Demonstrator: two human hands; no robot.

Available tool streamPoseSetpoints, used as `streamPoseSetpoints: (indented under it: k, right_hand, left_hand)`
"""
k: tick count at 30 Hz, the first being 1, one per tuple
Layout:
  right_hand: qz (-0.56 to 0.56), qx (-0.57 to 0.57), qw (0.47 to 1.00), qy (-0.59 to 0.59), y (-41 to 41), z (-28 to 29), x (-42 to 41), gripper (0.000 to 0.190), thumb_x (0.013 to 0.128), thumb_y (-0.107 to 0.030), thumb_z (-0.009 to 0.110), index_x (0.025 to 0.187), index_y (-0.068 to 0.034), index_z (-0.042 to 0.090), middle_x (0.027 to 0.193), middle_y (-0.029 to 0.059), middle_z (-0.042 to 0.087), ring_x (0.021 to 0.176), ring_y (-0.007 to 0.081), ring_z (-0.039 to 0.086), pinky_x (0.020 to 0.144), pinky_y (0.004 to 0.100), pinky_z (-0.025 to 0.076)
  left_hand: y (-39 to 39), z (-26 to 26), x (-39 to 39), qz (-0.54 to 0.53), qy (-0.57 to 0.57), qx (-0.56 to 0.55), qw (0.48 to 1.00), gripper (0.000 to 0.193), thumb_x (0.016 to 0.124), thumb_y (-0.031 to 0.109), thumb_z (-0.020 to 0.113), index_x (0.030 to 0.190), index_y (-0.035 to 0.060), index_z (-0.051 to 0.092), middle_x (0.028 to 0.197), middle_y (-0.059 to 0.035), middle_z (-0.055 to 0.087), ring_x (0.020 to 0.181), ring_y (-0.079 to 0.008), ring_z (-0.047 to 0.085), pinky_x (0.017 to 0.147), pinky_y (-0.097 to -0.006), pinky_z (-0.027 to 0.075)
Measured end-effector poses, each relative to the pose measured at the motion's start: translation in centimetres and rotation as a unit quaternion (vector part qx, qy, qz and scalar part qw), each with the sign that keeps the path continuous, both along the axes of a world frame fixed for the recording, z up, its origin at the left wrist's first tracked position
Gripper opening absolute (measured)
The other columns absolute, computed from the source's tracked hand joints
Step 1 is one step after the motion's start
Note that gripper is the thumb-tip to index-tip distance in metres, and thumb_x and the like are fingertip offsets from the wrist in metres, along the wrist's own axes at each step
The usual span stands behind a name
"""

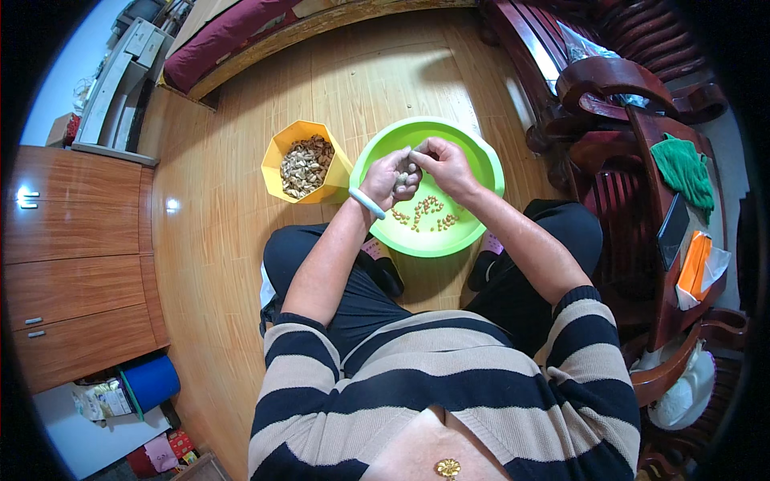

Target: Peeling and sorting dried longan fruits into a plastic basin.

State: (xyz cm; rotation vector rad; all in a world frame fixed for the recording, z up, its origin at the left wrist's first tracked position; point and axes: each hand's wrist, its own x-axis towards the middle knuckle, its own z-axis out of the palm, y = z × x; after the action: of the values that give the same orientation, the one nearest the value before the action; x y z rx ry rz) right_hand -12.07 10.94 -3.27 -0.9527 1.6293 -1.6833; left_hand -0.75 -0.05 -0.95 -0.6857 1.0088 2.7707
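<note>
My left hand (394,175) is above the left side of a green plastic basin (415,243), palm turned up. Its curled fingers hold pale unshelled peanuts (402,178), and a light bangle (367,203) circles the wrist. My right hand (446,165) meets it over the basin, thumb and index finger pinched together at the left fingertips. Whatever lies in that pinch is too small and covered to make out. Shelled reddish-brown peanut kernels (428,205) are scattered on the near part of the basin floor. Left of the basin stands a yellow tub (338,180) with many peanut shells (305,167) inside.
My knees and feet flank the basin on the wood-look floor (222,198). Dark wooden furniture (601,240) lines the right, bearing a green cloth (684,169) and an orange packet (695,264). A wooden cabinet (78,228) and blue bin (151,383) are at left.
</note>
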Motion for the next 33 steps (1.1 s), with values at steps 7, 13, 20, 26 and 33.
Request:
streamPoseSetpoints:
  k: [7,13,20,26,33]
  right_hand:
    - [0.029,-0.014,0.942,-0.335,0.5,-0.2,0.0,0.009,0.087,-0.012,0.062,0.086,-0.002,0.061,0.079,0.0033,0.063,0.071,0.0100,0.059,0.067,0.0224,0.048]
    - [0.065,-0.048,0.893,-0.443,0.5,0.0,-0.4,0.012,0.091,-0.013,0.058,0.091,-0.002,0.061,0.085,0.0066,0.064,0.071,0.0130,0.060,0.065,0.0243,0.049]
    - [0.029,-0.034,0.884,-0.466,0.6,-0.1,-1.3,0.012,0.088,-0.016,0.062,0.091,-0.004,0.062,0.072,-0.0006,0.056,0.062,0.0082,0.049,0.059,0.0219,0.042]
    - [-0.091,0.139,0.986,0.026,0.5,-0.6,-2.1,0.021,0.079,-0.021,0.072,0.082,-0.001,0.069,0.070,0.0033,0.065,0.059,0.0108,0.056,0.057,0.0260,0.046]
    - [-0.056,0.113,0.990,0.064,0.2,0.0,-1.9,0.022,0.079,-0.021,0.071,0.086,0.000,0.070,0.074,0.0079,0.067,0.065,0.0130,0.061,0.061,0.0282,0.048]
  left_hand:
    - [0.9,-0.2,-0.1,0.032,0.006,-0.003,0.999,0.029,0.095,0.034,0.038,0.077,0.0111,0.044,0.056,0.0006,0.040,0.041,-0.0083,0.033,0.037,-0.0197,0.027]
    - [0.3,-0.1,-0.3,0.015,0.019,-0.009,1.000,0.029,0.093,0.035,0.041,0.078,0.0105,0.043,0.057,-0.0002,0.040,0.043,-0.0086,0.033,0.038,-0.0193,0.028]
    - [-0.1,0.4,0.0,-0.015,0.087,0.029,0.996,0.031,0.094,0.035,0.041,0.072,0.0126,0.041,0.055,0.0014,0.040,0.041,-0.0075,0.033,0.037,-0.0188,0.027]
    - [-1.6,-3.2,-0.1,-0.047,-0.071,-0.682,0.726,0.040,0.094,0.039,0.044,0.084,0.0020,0.055,0.055,-0.0065,0.050,0.049,-0.0183,0.053,0.051,-0.0325,0.043]
    - [-1.1,-0.6,-0.3,-0.004,-0.098,-0.209,0.973,0.037,0.094,0.043,0.047,0.073,0.0115,0.045,0.054,0.0022,0.041,0.039,-0.0072,0.033,0.036,-0.0206,0.025]
